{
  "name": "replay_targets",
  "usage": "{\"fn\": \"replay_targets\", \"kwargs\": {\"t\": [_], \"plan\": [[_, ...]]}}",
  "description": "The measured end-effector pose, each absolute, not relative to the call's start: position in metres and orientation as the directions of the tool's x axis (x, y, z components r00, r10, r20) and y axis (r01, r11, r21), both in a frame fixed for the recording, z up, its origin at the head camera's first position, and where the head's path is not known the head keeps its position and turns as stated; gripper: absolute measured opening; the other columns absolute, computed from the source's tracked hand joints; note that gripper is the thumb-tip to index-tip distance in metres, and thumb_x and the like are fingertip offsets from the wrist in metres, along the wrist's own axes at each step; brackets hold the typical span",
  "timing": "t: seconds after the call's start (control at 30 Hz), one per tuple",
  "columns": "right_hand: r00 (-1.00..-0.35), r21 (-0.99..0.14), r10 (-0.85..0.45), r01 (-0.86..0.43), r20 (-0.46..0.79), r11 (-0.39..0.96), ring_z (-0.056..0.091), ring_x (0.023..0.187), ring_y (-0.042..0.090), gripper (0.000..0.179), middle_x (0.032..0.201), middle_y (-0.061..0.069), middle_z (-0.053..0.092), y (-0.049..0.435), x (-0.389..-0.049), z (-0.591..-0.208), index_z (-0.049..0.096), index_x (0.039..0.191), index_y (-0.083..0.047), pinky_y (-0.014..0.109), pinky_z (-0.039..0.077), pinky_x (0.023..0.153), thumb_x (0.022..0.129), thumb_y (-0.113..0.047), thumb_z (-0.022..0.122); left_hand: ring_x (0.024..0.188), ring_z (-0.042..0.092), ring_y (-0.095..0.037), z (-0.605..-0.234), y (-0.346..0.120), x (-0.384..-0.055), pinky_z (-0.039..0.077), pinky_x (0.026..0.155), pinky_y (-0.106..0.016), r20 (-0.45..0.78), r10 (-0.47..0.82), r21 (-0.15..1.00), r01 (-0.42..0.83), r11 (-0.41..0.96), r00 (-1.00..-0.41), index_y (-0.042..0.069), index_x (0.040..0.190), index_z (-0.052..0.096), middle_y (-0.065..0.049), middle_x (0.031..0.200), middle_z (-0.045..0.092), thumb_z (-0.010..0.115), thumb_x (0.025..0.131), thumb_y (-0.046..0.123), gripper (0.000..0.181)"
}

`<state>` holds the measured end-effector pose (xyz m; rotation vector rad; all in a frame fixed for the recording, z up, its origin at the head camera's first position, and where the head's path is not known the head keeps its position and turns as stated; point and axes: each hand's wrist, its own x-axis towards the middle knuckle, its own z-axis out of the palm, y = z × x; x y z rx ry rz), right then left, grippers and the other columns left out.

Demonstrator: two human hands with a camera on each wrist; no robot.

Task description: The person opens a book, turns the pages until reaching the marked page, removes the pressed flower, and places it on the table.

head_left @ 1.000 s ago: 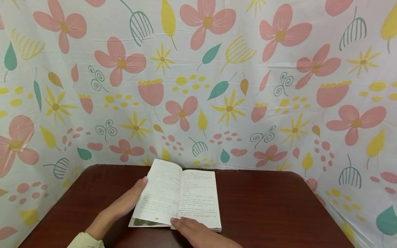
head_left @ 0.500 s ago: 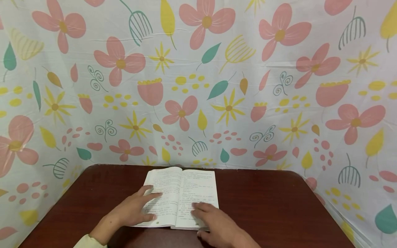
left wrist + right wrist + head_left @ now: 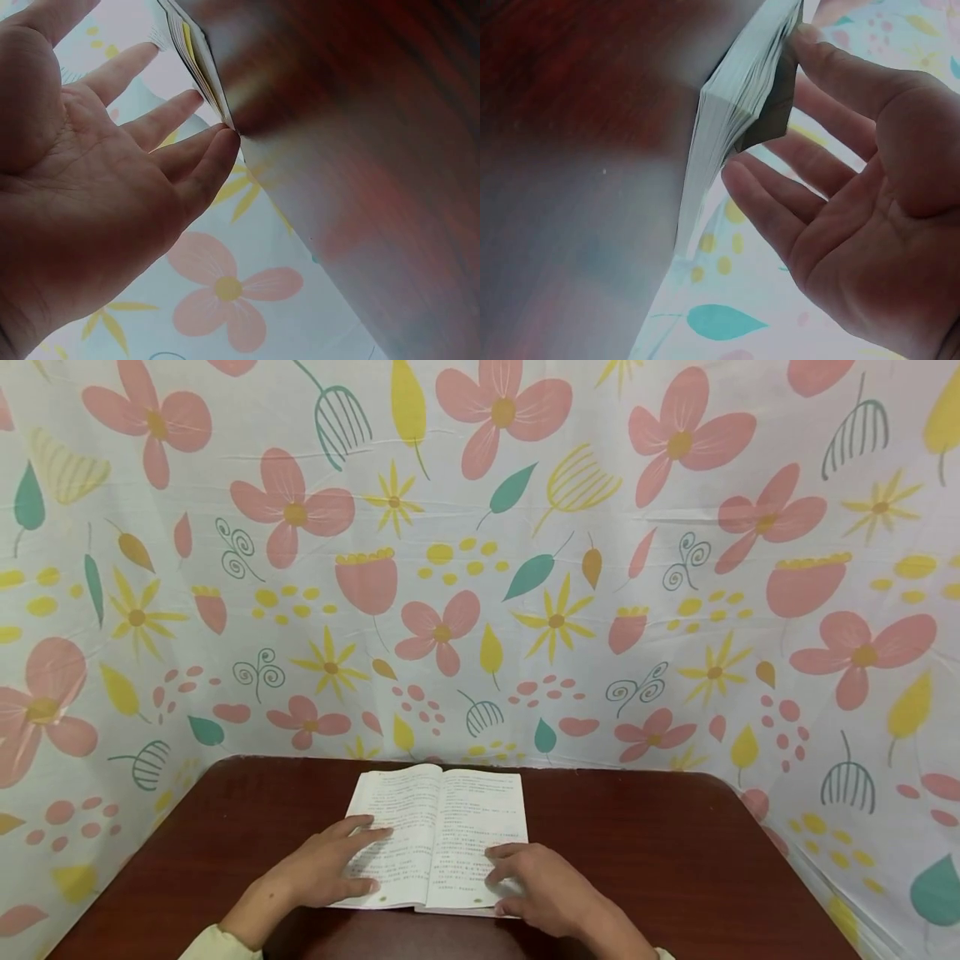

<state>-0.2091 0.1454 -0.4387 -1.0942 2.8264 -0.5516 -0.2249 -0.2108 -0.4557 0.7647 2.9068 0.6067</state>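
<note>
An open book (image 3: 397,827) with printed text lies on the dark red table. My left hand (image 3: 318,864) rests spread over its left page, fingers extended. In the left wrist view, the left hand's (image 3: 97,165) fingertips reach the edge of the book (image 3: 196,64). At the lower outer corner of the right page, my right hand (image 3: 543,885) has its thumb below and its fingers above. The right wrist view shows a page (image 3: 772,112) lifted off the thick stack, its corner between the thumb and fingers of the right hand (image 3: 862,187).
The dark red table (image 3: 645,852) extends to both sides of the book. Behind it and along its sides hangs a white curtain (image 3: 480,527) printed with pink flowers, yellow shapes and green leaves.
A lifted left-hand page has come down flat, and the left hand now lies over it. My right hand has shifted right from the book's lower middle to the right page's corner, which it lifts.
</note>
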Motion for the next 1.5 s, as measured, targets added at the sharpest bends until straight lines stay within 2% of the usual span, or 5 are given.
{"fn": "replay_targets", "kwargs": {"t": [0.33, 0.57, 0.87, 1.23, 1.5], "plan": [[-0.725, -0.453, -0.677, -0.648, 0.124, 0.612, 0.06, 0.12, 0.019, 0.021, 0.12, -0.002, 0.068, 0.157, -0.215, -0.434, 0.072, 0.081, -0.023, 0.028, 0.053, 0.089, 0.089, -0.004, 0.072, 0.134, 0.044, -0.041, -0.455, -0.211, -0.222, 0.038, 0.1, -0.064, -0.001, 0.475, 0.41, 0.433, 0.803, -0.88, 0.018, 0.146, 0.052, -0.018, 0.153, 0.038, 0.077, 0.086, 0.038, 0.068], [-0.891, -0.496, -0.382, -0.453, 0.245, 0.741, 0.039, 0.139, 0.036, 0.081, 0.152, 0.027, 0.035, 0.155, -0.214, -0.443, 0.035, 0.149, 0.008, 0.049, 0.044, 0.103, 0.082, -0.013, 0.077, 0.135, 0.042, -0.041, -0.455, -0.212, -0.223, 0.037, 0.101, -0.064, -0.013, 0.477, 0.413, 0.43, 0.803, -0.879, 0.019, 0.147, 0.051, -0.017, 0.154, 0.036, 0.076, 0.086, 0.041, 0.069], [-0.78, -0.919, -0.586, -0.368, 0.221, 0.142, 0.053, 0.128, 0.031, 0.076, 0.144, 0.018, 0.049, 0.129, -0.205, -0.449, 0.019, 0.159, -0.012, 0.04, 0.05, 0.097, 0.096, -0.001, 0.061, 0.136, 0.043, -0.038, -0.456, -0.209, -0.23, 0.036, 0.105, -0.061, 0.052, 0.449, 0.511, 0.41, 0.755, -0.892, 0.014, 0.144, 0.054, -0.014, 0.149, 0.045, 0.043, 0.103, 0.055, 0.059], [-0.665, -0.799, -0.746, -0.443, -0.01, 0.406, 0.025, 0.148, 0.016, 0.082, 0.164, -0.003, 0.02, 0.109, -0.173, -0.449, 0.011, 0.161, -0.029, 0.032, 0.038, 0.109, 0.098, -0.044, 0.062, 0.149, 0.023, -0.033, -0.446, -0.211, -0.24, 0.019, 0.116, -0.06, -0.113, 0.229, 0.851, 0.025, 0.525, -0.967, 0.013, 0.161, 0.015, -0.017, 0.157, 0.036, 0.013, 0.099, 0.071, 0.085], [-0.632, -0.625, -0.775, -0.596, -0.021, 0.503, 0.024, 0.148, 0.037, 0.092, 0.163, 0.015, 0.022, 0.099, -0.175, -0.454, 0.012, 0.162, -0.019, 0.052, 0.034, 0.112, 0.093, -0.051, 0.065, 0.15, 0.008, -0.038, -0.446, -0.214, -0.243, 0.009, 0.115, -0.066, -0.091, 0.233, 0.863, 0.04, 0.504, -0.968, 0.01, 0.16, -0.004, -0.019, 0.165, 0.004, 0.016, 0.102, 0.066, 0.083]]}}
